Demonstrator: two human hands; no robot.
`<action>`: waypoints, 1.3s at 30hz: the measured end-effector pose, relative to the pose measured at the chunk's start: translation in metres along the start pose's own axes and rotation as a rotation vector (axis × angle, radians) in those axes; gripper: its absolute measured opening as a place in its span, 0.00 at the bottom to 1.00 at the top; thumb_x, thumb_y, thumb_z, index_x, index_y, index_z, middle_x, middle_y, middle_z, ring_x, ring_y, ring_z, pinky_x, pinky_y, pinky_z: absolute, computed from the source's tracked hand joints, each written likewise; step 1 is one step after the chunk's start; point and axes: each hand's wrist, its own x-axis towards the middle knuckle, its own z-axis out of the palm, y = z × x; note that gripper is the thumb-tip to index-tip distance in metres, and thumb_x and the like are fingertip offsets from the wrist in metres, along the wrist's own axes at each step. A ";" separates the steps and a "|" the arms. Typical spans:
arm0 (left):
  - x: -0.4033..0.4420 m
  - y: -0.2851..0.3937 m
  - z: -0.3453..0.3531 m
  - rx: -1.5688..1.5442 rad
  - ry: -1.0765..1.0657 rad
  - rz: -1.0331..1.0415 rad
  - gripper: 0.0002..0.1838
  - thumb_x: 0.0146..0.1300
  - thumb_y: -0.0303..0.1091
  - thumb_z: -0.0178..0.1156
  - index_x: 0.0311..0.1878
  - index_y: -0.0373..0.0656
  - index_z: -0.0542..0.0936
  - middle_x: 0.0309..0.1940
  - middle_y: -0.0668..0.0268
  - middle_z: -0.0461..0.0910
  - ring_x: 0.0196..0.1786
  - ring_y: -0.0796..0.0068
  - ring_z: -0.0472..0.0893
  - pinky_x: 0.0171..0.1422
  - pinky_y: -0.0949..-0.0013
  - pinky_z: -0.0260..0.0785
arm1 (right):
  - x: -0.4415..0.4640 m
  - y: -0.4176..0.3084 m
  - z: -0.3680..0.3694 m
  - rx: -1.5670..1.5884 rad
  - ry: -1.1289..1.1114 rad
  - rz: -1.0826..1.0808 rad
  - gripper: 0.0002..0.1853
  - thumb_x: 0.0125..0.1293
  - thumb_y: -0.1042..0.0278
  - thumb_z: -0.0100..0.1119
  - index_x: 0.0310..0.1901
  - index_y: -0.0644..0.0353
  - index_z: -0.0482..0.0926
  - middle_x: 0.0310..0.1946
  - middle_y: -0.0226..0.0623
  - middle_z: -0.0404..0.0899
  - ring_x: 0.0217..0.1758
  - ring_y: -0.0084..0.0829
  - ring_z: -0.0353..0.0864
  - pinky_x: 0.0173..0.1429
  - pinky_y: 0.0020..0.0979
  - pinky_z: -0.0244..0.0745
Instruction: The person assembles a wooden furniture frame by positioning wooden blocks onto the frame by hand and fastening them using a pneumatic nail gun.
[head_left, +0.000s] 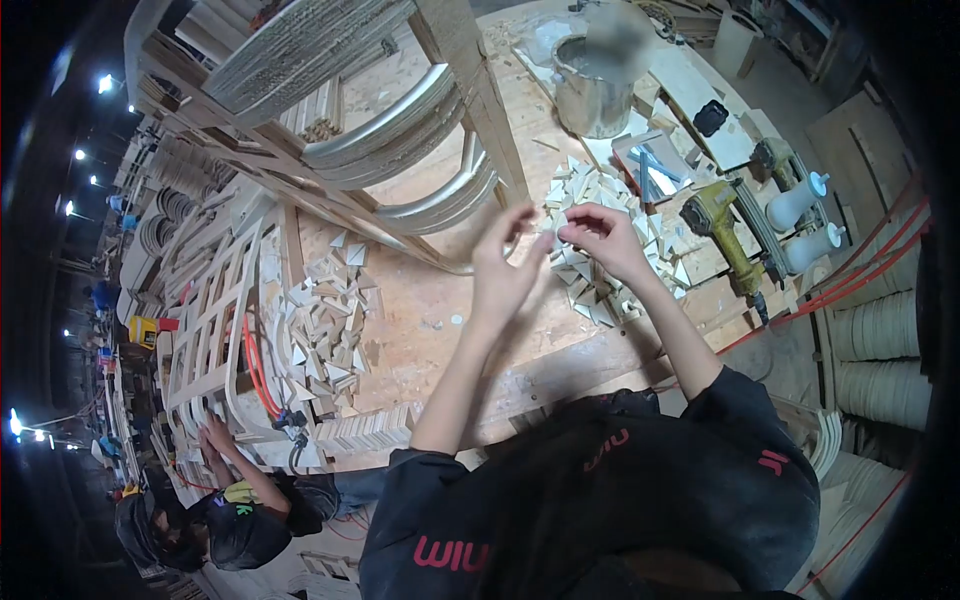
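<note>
Both my hands are raised over the wooden workbench, close together. My left hand (507,262) is blurred, its thumb and fingers apart, and nothing shows between them. My right hand (605,238) has its thumb and fingertips pinched together; what they hold, if anything, is too small to name. Just beyond and beneath my right hand lies a pile of small pale wood pieces (580,190). A curved wooden frame (400,130) stands on the bench to the upper left of my hands, near the left fingertips.
At the right lie a yellow-green nail gun (722,225), white bottles (797,203) and red hoses (850,285). A bucket (592,90) stands at the back. More wood pieces (325,330) lie left. Another person (235,515) works at the lower left beside a slatted frame (210,340).
</note>
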 end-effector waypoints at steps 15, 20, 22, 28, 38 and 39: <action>0.112 0.110 -0.053 0.772 0.615 0.468 0.08 0.53 0.38 0.62 0.34 0.46 0.82 0.28 0.67 0.82 0.31 0.73 0.80 0.48 0.68 0.61 | -0.039 0.048 -0.010 -0.179 0.023 0.046 0.11 0.56 0.72 0.58 0.41 0.64 0.78 0.22 0.22 0.70 0.24 0.13 0.64 0.29 0.16 0.62; 0.129 0.089 -0.046 0.582 0.641 0.361 0.10 0.53 0.44 0.62 0.31 0.48 0.82 0.26 0.71 0.82 0.31 0.78 0.80 0.51 0.69 0.54 | -0.056 0.069 -0.025 -0.292 0.028 0.130 0.11 0.55 0.72 0.58 0.40 0.63 0.78 0.19 0.23 0.69 0.22 0.13 0.63 0.27 0.18 0.62; 0.130 0.089 -0.047 0.591 0.631 0.357 0.10 0.53 0.44 0.62 0.32 0.49 0.83 0.26 0.71 0.82 0.31 0.78 0.80 0.51 0.69 0.53 | -0.060 0.081 -0.031 -0.269 0.043 0.166 0.10 0.55 0.71 0.58 0.40 0.62 0.78 0.19 0.24 0.69 0.22 0.13 0.63 0.27 0.18 0.62; 0.128 0.088 -0.045 0.752 0.676 0.361 0.11 0.52 0.46 0.63 0.30 0.49 0.83 0.22 0.71 0.81 0.27 0.75 0.78 0.51 0.69 0.52 | -0.059 0.077 -0.030 -0.536 0.005 0.158 0.12 0.50 0.71 0.60 0.39 0.59 0.79 0.24 0.32 0.75 0.25 0.26 0.72 0.30 0.26 0.67; 0.107 0.097 -0.044 0.773 0.698 0.526 0.10 0.53 0.40 0.62 0.38 0.48 0.79 0.33 0.67 0.80 0.39 0.71 0.76 0.53 0.66 0.53 | -0.082 0.116 -0.006 -1.316 -0.031 -0.264 0.10 0.46 0.75 0.53 0.33 0.57 0.77 0.40 0.45 0.69 0.42 0.38 0.71 0.44 0.38 0.64; 0.099 0.097 -0.040 0.762 0.752 0.604 0.10 0.53 0.37 0.63 0.39 0.48 0.79 0.36 0.67 0.80 0.41 0.71 0.76 0.53 0.66 0.53 | -0.082 0.120 -0.007 -1.291 -0.029 -0.253 0.09 0.46 0.75 0.53 0.32 0.57 0.77 0.39 0.45 0.68 0.42 0.38 0.72 0.43 0.37 0.64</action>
